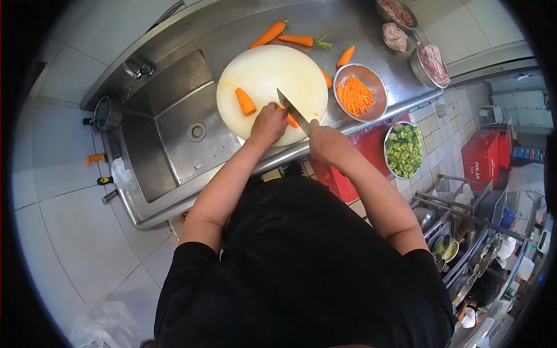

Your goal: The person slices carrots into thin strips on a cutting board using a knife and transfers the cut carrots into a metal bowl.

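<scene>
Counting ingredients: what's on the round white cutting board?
One thick orange carrot piece lies clear; more orange carrot is partly covered by the left hand and silver metal knife. Anything beneath is hidden.

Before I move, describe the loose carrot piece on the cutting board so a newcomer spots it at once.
Next to the steel sink sits a big, round, whitish cutting board. On its sink side lies a tapered orange carrot piece. Unlike the held carrot between the left hand and the knife, it lies untouched.

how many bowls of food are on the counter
4: carrot bowl beside the cutting board; upper meat bowl, middle meat bowl and lower meat bowl at right on the counter.
</scene>
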Available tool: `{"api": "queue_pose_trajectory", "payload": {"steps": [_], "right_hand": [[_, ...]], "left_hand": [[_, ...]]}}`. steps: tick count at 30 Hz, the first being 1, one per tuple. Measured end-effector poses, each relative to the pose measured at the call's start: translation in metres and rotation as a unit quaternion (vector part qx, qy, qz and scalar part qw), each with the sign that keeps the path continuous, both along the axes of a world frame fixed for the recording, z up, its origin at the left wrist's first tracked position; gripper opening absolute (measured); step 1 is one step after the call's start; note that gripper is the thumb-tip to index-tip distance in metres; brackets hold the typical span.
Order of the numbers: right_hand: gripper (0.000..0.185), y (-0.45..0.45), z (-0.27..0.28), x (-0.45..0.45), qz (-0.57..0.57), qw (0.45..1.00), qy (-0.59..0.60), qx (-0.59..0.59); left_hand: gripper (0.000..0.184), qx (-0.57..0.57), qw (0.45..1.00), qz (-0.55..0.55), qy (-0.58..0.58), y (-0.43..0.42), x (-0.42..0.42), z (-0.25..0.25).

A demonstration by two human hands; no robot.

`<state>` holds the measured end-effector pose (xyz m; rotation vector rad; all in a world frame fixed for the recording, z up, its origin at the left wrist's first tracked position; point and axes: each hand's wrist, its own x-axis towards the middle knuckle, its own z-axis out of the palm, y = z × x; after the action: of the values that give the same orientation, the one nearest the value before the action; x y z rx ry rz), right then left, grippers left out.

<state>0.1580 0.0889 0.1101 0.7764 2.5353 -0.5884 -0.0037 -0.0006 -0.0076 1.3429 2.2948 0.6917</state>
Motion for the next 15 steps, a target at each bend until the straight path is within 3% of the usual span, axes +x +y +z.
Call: {"api": "queue_pose_trajectory", "payload": {"steps": [2, 5, 11, 15], "right_hand": [[0.020, -0.005, 0.005, 0.006, -0.005, 1.000, -0.013, 0.005], [0.019, -0.012, -0.034, 0.023, -0.023, 1.000, 0.010, 0.001], [0.023, 0.001, -0.001, -0.004, -0.010, 1.000, -0.011, -0.010], [0.023, -0.011, -0.021, 0.020, -0.036, 0.999, 0.015, -0.010]], "left_hand": [[0.032, 0.006, 1.000, 0.002, 0.007, -0.001, -0.001, -0.004], [0.032, 0.024, 0.999, 0.008, 0.019, -0.002, 0.001, -0.004], [0.029, 0.016, 1.000, 0.003, 0.000, -0.001, 0.000, -0.004], [0.027, 0.021, 0.999, 0.021, 0.012, -0.003, 0.002, -0.003]]}}
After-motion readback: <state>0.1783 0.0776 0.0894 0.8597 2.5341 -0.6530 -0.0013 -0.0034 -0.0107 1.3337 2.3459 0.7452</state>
